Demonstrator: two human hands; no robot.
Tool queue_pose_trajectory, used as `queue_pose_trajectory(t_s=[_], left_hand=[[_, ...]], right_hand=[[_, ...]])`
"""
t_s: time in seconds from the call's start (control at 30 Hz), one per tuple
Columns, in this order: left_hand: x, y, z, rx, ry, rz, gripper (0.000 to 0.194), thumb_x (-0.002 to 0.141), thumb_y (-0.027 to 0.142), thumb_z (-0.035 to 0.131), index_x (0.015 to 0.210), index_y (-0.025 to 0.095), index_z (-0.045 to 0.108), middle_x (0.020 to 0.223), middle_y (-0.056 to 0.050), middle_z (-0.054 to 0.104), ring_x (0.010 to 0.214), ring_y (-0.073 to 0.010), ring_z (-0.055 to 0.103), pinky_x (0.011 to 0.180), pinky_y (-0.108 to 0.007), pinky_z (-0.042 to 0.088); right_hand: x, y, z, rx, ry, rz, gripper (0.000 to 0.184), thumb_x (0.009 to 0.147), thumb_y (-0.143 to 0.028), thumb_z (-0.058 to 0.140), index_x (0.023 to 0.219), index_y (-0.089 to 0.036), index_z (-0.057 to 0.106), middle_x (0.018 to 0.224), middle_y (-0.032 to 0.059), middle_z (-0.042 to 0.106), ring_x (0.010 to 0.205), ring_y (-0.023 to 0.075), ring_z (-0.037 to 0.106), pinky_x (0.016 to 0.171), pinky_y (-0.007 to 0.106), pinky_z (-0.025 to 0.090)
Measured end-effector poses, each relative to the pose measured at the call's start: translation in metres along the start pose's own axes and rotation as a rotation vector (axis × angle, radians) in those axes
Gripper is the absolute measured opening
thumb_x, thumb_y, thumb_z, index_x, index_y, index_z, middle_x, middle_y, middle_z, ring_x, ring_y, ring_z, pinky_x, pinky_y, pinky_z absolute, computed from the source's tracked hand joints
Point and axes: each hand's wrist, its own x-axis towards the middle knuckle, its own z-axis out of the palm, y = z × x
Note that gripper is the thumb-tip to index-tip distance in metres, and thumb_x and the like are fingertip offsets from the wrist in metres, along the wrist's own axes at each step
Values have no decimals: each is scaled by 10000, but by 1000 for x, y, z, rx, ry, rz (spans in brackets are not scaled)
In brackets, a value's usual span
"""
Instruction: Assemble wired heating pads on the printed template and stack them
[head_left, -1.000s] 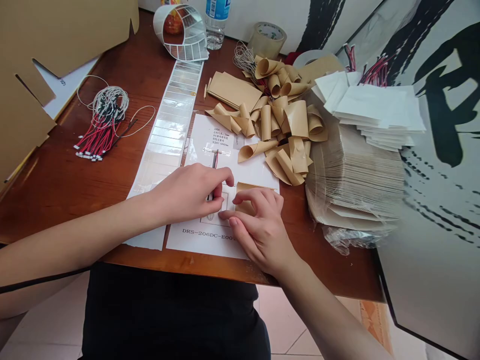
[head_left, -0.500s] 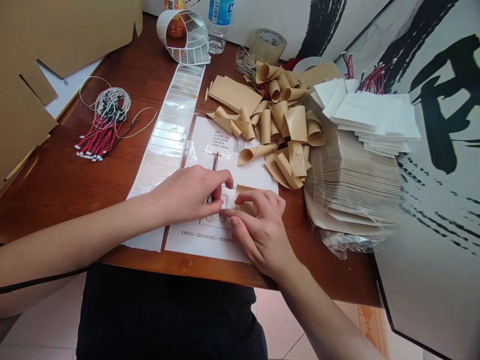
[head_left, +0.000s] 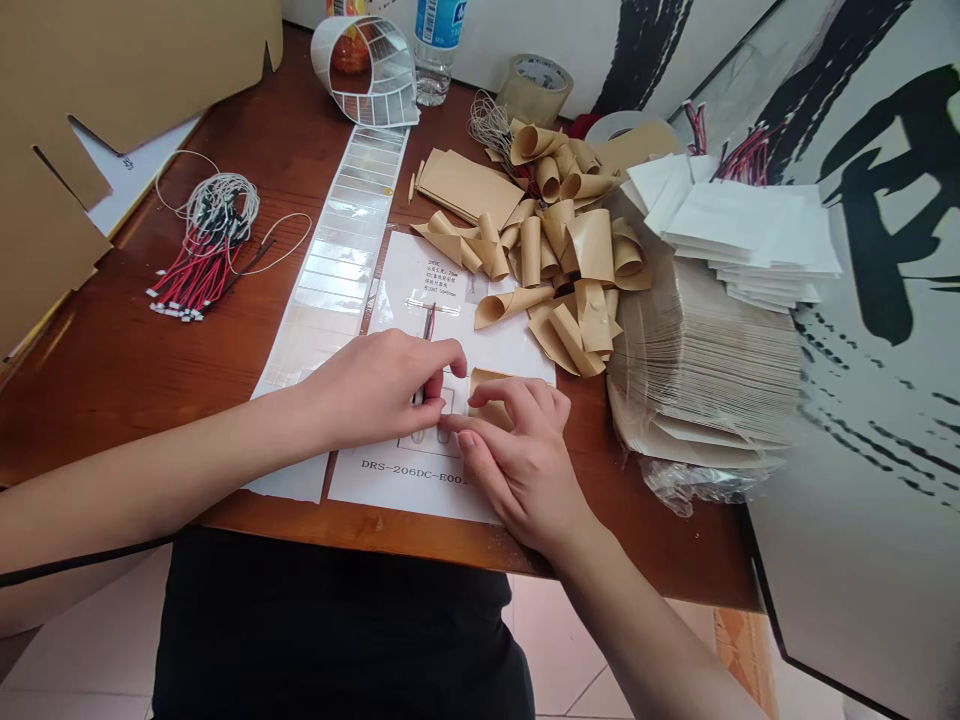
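Note:
A white printed sheet (head_left: 390,490) lies near the table's front edge under both my hands. My left hand (head_left: 390,385) is over its middle, fingers curled and thumb tip low, closed on a thin wire (head_left: 445,398) that forms narrow loops on the printed outline. Red and black leads (head_left: 430,322) run from the taped top of the sheet down behind this hand. My right hand (head_left: 525,455) rests at the sheet's right side, index finger stretched out to the wire beside my left thumb, the other fingers bent and apart. A piece of brown paper (head_left: 487,385) lies partly beneath it.
Curled brown paper pieces (head_left: 551,250) and a flat paper stack (head_left: 469,185) lie behind the sheet. A label strip (head_left: 330,270) unrolls at left, beside a wire bundle (head_left: 214,240). Wrapped stacked sheets (head_left: 705,340) stand at right. Tape (head_left: 536,88) and a bottle (head_left: 435,60) are behind.
Both hands keep nearly the same pose over the wire. The whole view has shifted very slightly.

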Motion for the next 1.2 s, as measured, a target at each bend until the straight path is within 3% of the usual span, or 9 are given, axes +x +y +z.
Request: queue_pose_trajectory(t_s=[0.63,0.9,1.07,1.2], left_hand=[[0,-1,-1,-35,5,6,243,877,194,644,1118,211,674,842,32,757,736,-144,652,716,-277,449],[3,-2,-9,-63,22,-22,203,907,224,587,1066,191,708,812,13,719,702,-124,618,671,-252,420],[1,1,-18,-34,-102,-54,159,886,320,615,902,211,730,784,20,716,671,-126,579,646,-272,393],[-1,5,-21,5,-178,-160,209,851,425,653,812,235,728,713,28,702,629,-138,570,600,-283,371]], right_hand=[[0,-1,1,-20,27,-29,321,1048,-256,473,960,-240,781,1065,88,634,1053,256,537,912,452,337],[0,-1,0,-43,16,-15,328,1046,-260,467,976,-266,787,1058,81,641,1056,247,547,923,445,352],[0,-2,-1,-40,15,-12,333,1048,-269,466,953,-258,785,1046,80,643,1044,246,547,920,445,346],[0,-1,0,-30,11,-8,333,1049,-265,466,963,-253,787,1053,81,642,1047,249,547,915,443,339]])
